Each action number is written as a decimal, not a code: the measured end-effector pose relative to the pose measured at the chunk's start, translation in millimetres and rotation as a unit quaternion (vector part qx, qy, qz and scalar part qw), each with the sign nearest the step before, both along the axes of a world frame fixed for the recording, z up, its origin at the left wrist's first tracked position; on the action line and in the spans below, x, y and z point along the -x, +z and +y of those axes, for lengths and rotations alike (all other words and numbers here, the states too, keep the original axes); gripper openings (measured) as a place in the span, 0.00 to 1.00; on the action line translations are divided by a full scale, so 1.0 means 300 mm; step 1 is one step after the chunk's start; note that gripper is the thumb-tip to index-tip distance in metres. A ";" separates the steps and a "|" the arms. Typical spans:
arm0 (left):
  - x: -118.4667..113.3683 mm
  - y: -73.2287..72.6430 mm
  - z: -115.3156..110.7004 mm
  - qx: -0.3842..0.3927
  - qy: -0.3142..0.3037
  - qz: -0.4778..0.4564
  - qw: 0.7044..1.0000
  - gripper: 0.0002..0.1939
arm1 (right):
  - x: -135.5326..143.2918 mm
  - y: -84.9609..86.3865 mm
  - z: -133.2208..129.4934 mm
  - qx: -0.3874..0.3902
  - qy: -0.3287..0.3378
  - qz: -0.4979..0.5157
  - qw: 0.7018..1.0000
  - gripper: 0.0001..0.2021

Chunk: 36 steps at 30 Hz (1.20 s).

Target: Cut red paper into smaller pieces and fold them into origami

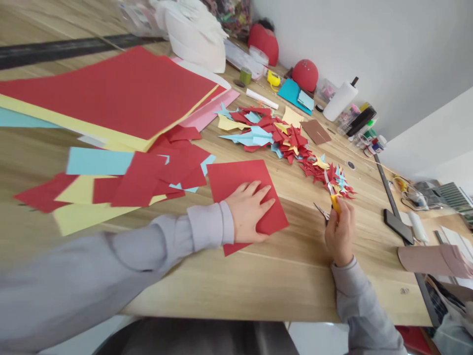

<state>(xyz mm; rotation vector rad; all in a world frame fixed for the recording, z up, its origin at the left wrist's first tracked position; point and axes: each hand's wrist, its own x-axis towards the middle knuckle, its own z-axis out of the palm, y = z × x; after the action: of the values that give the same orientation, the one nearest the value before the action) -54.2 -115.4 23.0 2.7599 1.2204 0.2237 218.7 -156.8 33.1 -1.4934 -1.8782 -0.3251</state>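
My left hand [248, 213] lies flat with fingers spread on a sheet of red paper [236, 177], pressing it against the wooden table. My right hand [340, 234] grips a yellow-handled utility knife [335, 202], its blade pointing up and away from me. Beside that hand lies a dark pointed metal tool [320, 210], perhaps scissors, partly hidden by my fingers. Just beyond the knife is a long heap of folded paper shapes [291, 140] in red, light blue and yellow. Cut paper pieces [140, 180] in the same colours overlap left of the red sheet.
Large red paper sheets [121, 93] are stacked over yellow, blue and pink ones at the far left. A white cap [195, 39], a yellow tape measure [273, 79] and a white bottle [340, 101] stand along the back. A black phone [398, 227] lies at the right.
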 end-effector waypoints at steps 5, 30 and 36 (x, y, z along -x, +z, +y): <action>-0.002 0.011 0.032 -0.017 0.003 -0.004 1.000 0.41 | -0.007 -0.042 0.035 0.033 0.046 -0.012 0.998 0.14; 0.042 -0.023 0.065 -0.040 0.053 -0.021 0.998 0.38 | -0.008 0.005 -0.023 0.184 0.144 -0.043 0.971 0.10; 0.042 -0.023 0.065 -0.049 0.052 -0.019 0.997 0.37 | 0.009 -0.014 -0.021 0.132 0.115 -0.093 0.980 0.11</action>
<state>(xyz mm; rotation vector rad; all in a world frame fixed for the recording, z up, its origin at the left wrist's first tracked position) -66.7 -95.9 15.9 2.7623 1.3791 0.3528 215.9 -163.1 29.0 -1.4332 -2.2920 -0.1137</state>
